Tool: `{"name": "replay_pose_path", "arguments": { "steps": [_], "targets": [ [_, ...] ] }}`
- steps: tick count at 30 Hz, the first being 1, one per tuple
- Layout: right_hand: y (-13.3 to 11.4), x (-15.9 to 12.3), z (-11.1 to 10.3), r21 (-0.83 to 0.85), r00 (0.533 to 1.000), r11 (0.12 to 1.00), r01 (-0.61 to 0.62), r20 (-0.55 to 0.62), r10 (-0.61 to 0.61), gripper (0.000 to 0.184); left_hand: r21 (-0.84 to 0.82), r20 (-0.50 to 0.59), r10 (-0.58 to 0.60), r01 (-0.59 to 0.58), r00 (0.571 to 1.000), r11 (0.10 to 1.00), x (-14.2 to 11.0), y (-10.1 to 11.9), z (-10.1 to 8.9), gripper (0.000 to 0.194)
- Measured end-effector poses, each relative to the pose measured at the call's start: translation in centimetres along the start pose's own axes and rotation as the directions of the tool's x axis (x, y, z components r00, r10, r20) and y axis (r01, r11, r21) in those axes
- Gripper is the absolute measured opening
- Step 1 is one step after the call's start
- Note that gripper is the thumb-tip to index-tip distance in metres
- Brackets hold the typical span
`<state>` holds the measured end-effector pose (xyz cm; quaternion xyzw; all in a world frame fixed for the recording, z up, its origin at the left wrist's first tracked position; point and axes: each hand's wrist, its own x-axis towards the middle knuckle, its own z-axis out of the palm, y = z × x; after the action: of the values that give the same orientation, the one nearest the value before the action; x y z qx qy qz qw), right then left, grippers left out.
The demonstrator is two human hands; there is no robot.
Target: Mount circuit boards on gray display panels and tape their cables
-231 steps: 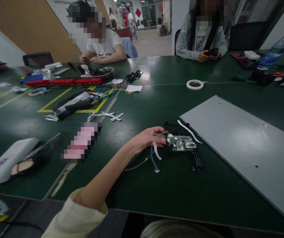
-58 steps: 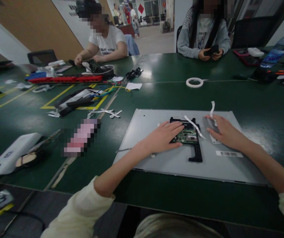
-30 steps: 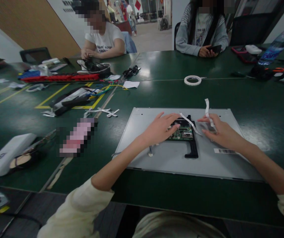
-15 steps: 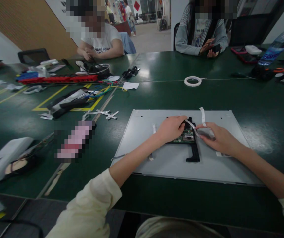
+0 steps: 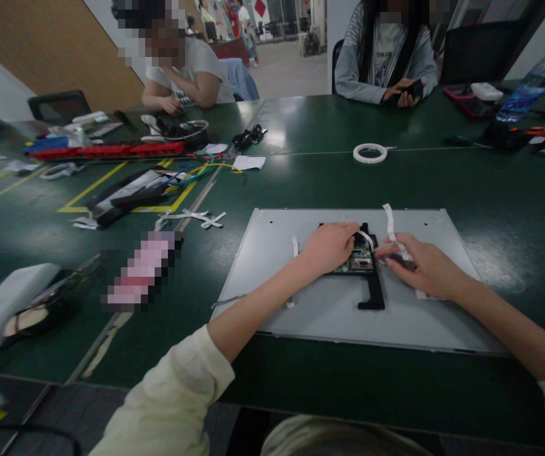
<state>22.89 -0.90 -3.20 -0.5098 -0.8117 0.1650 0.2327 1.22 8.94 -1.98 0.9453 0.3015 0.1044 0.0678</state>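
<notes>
Grey metal makes up the flat panel (image 5: 424, 326) lying on the green tabletop (image 5: 301, 183) in front of me. Near its middle sits a black frame (image 5: 375, 288) carrying a green circuit board (image 5: 361, 261), partly hidden by my left hand (image 5: 328, 247). That hand lies over the frame's upper left, fingers curled, at the upper end of a white strip (image 5: 368, 239). My right hand (image 5: 419, 265) is bent at the frame's right edge, fingertips by the strip's lower end; a second white strip (image 5: 389, 220) sticks up beside its fingers. I cannot tell whether either of my hands is pinching the first strip. Beyond the panel lies a tape roll (image 5: 370, 160); well to the left, a phone (image 5: 145, 269). Two people sit across from me.
</notes>
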Motion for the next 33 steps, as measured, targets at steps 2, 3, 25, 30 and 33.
{"name": "replay_pose_path", "arguments": {
  "steps": [2, 3, 25, 30, 33],
  "targets": [
    [0.1, 0.0, 0.0, -0.011, 1.000, 1.000, 0.003, 0.001, -0.003, 0.037, 0.000, -0.003, 0.008, -0.008, 1.000, 1.000, 0.1, 0.0, 0.0, 0.039],
    [0.1, 0.0, 0.1, -0.009, 1.000, 1.000, 0.005, -0.001, -0.005, 0.038, 0.002, -0.003, 0.008, -0.008, 1.000, 1.000, 0.1, 0.0, 0.0, 0.039],
    [0.2, 0.1, 0.0, -0.147, 0.993, 0.986, 0.079, -0.079, -0.091, 0.030, 0.146, 0.044, 0.051, -0.057, 0.998, 0.988, 0.1, 0.5, -0.2, 0.037],
    [0.2, 0.1, 0.1, -0.144, 0.995, 0.988, 0.059, -0.069, -0.070, 0.031, 0.207, 0.026, 0.103, -0.106, 0.994, 0.973, 0.0, 0.8, -0.4, 0.035],
    [0.1, 0.1, 0.1, -0.122, 0.997, 0.992, 0.038, -0.068, -0.047, 0.032, 0.208, 0.020, 0.145, -0.146, 0.989, 0.967, 0.0, 0.9, -0.6, 0.032]
  ]
}}
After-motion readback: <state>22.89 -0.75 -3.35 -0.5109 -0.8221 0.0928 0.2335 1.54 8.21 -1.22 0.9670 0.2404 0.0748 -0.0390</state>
